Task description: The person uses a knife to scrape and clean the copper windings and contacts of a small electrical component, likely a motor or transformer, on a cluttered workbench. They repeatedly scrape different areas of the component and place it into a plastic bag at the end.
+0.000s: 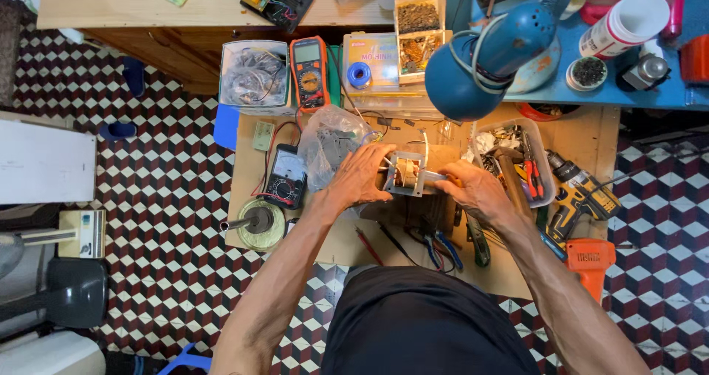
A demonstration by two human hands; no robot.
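Both hands meet at a small metal-framed transformer on the low wooden table. The left hand cups its left side; the right hand grips its right edge. A blue lamp hangs just above, a black meter lies left, and a tool tray sits right.

A small transformer sat mid-counter between the left hand and right hand. Two meters lay to its left, a tool tray and drill to its right, a lamp behind it, and pliers before it.
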